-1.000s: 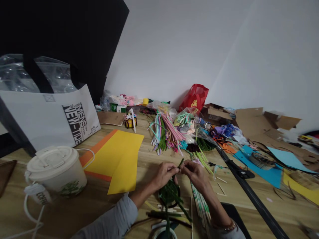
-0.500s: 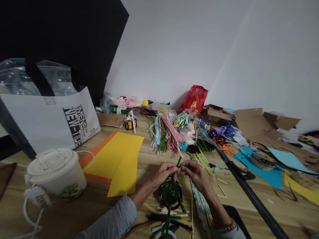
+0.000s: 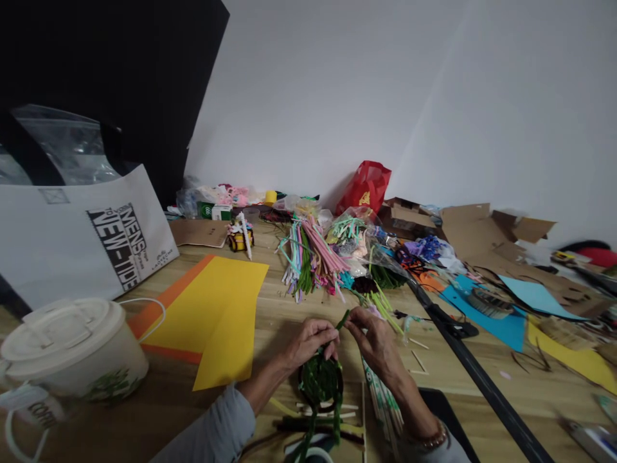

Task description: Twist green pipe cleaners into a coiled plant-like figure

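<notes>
We list: one wood-grained tabletop [image 3: 120,427]; smooth yellow sheets [image 3: 219,315]; one bundle of thin fuzzy stems [image 3: 315,251], pastel and green; one round lidded tub [image 3: 72,350], leaf-printed. Principal piece: a green coiled work [image 3: 321,379], dark, fuzzy and roundish, its strands trailing nearward, located just below the hands. Our left hand [image 3: 308,341] pinches its upper strip; our right hand [image 3: 378,341] has fingertips bunched beside the strip's tip, grip uncertain.
</notes>
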`<action>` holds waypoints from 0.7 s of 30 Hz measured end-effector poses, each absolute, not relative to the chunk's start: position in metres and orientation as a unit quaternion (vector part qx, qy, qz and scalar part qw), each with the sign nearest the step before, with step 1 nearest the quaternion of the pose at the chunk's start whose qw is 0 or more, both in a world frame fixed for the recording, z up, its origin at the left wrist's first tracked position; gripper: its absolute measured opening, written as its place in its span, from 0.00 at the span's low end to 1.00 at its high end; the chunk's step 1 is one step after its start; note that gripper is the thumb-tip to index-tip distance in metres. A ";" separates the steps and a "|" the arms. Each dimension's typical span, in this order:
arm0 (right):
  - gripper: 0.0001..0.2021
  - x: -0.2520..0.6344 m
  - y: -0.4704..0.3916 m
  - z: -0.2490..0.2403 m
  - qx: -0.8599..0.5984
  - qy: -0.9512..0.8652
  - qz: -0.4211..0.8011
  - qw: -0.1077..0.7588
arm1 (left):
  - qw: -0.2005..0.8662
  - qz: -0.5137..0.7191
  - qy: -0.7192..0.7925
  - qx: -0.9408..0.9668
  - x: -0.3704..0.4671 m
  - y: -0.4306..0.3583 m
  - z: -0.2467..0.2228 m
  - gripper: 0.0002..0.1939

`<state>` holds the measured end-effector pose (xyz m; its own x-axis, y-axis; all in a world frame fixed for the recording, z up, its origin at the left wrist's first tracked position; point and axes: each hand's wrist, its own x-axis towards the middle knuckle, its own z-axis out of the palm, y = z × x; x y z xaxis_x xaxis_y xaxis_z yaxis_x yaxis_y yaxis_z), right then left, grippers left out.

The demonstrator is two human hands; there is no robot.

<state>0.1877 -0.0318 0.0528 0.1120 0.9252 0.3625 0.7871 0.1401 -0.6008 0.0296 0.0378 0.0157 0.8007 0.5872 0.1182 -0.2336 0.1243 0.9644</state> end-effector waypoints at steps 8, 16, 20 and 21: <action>0.09 0.193 -0.024 0.045 -0.594 -0.617 0.279 0.435 | 0.775 0.284 0.162 0.541 0.029 0.039 0.013 0.21; 0.14 0.181 -0.024 0.044 -0.456 -0.517 0.528 0.496 | 0.820 0.232 0.130 0.506 0.021 0.045 0.007 0.19; 0.10 0.178 -0.026 0.050 -0.461 -0.558 0.490 0.486 | 0.810 0.242 0.124 0.520 0.021 0.043 0.009 0.18; 0.10 0.180 -0.026 0.052 -0.470 -0.571 0.464 0.486 | 0.807 0.245 0.125 0.522 0.022 0.042 0.010 0.18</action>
<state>0.1798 -0.0260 0.0516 -0.0845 0.9893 0.1190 0.0855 0.1262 -0.9883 0.0220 0.0423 0.0099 0.8486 0.5262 0.0542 -0.2654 0.3348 0.9041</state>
